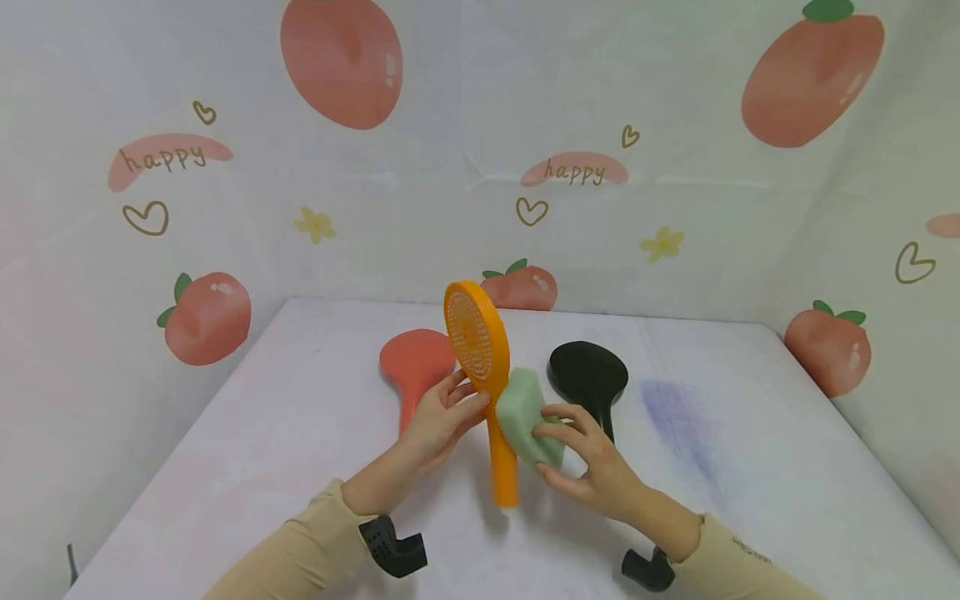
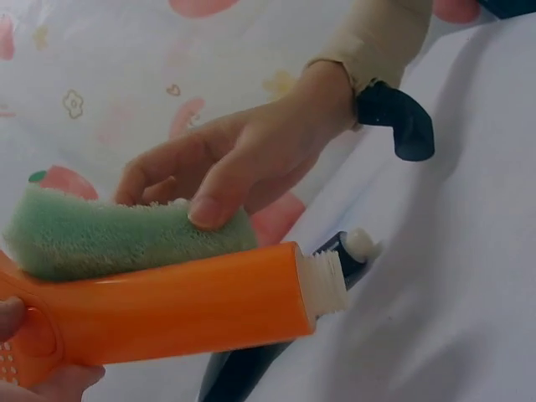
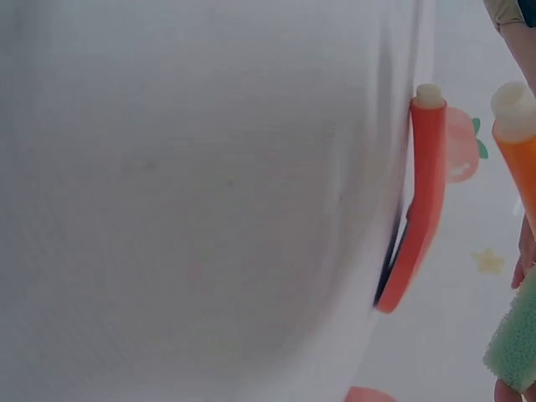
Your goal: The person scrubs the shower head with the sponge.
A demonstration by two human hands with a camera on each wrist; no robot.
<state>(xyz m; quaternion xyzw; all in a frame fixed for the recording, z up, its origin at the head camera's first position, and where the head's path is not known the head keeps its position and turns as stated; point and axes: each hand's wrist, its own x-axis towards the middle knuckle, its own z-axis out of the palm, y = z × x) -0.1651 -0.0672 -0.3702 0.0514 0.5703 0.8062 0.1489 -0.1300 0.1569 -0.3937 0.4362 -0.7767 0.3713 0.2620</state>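
An orange shower head (image 1: 503, 454) is held upright above the table, its perforated face turned to the left. My left hand (image 1: 438, 421) grips it at the neck, just below the round head. Against the side of its handle lies a green sponge (image 1: 525, 417), which my right hand (image 1: 592, 462) pinches between thumb and fingers. In the left wrist view the sponge (image 2: 117, 239) runs along the orange handle (image 2: 193, 301), with a white threaded end sticking out. The right wrist view catches only part of the sponge (image 3: 515, 343) and handle.
A red shower head (image 1: 417, 362) lies on the white table (image 1: 315, 492) behind my left hand. Behind my right hand lies a black shower head (image 1: 588, 375). A bluish smear (image 1: 682, 425) marks the tabletop at right. A printed curtain (image 1: 450, 167) hangs around the table.
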